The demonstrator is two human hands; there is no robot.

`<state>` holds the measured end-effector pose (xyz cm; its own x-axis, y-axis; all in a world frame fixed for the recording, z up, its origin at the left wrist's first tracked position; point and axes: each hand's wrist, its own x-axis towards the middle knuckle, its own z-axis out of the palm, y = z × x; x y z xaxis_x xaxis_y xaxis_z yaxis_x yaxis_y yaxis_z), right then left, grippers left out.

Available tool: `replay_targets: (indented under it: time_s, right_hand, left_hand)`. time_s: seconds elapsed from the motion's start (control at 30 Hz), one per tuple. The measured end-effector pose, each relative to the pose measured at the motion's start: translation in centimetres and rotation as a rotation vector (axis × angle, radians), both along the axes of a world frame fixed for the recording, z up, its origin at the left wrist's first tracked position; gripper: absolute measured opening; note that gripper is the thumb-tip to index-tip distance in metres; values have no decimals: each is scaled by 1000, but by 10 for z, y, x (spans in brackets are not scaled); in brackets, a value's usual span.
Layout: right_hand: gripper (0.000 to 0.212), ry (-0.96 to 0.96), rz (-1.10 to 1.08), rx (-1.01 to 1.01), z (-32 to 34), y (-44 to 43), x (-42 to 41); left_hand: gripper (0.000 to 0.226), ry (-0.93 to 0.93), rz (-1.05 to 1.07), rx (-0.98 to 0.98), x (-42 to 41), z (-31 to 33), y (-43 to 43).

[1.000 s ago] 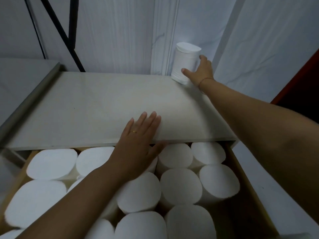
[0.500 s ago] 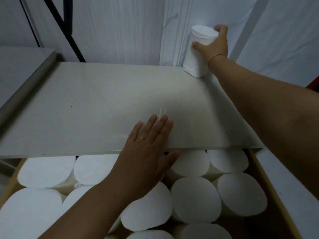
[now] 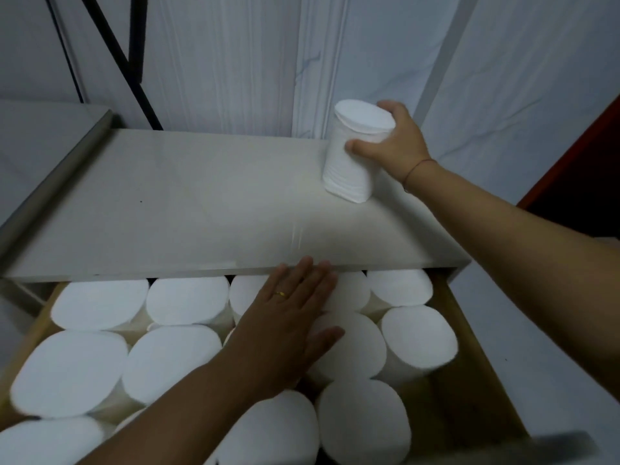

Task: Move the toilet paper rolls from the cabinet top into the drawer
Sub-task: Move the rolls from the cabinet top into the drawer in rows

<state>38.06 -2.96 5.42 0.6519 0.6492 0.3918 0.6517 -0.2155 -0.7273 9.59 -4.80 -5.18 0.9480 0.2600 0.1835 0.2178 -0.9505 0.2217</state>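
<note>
The drawer (image 3: 483, 380), lower frame, is nearly full of rolls (image 3: 174, 360). One roll (image 3: 352, 162), upper right, perhaps tilting off the top (image 3: 201, 203), is gripped by the right hand (image 3: 396, 146). The left hand (image 3: 285, 323) lies flat, fingers straight.

Pale wall (image 3: 218, 62) with faint grey veining, dim even light. Ribbed vertical moulding (image 3: 317, 62) runs down it right of centre. Two black bars (image 3: 136, 35) cross at upper left. Grey ledge (image 3: 33, 135) far left; dark red panel (image 3: 587, 169) at right edge

We see one white toilet paper roll (image 3: 352, 159) tilted at the grey cabinet top (image 3: 201, 203)'s far right, other rolls (image 3: 174, 360) upright in the open wooden drawer (image 3: 449, 397).
</note>
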Motion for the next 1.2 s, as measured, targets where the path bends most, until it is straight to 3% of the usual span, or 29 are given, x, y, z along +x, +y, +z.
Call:
replay_targets:
  time_s: [0.57, 1.2]
  right_hand:
    - [66, 158, 293, -221, 9, -227, -88]
    - [71, 214, 527, -358, -1, -295, -105]
  left_hand:
    - [70, 100, -109, -33, -32, -19, -53]
    - [72, 128, -107, 38, -46, -20, -70]
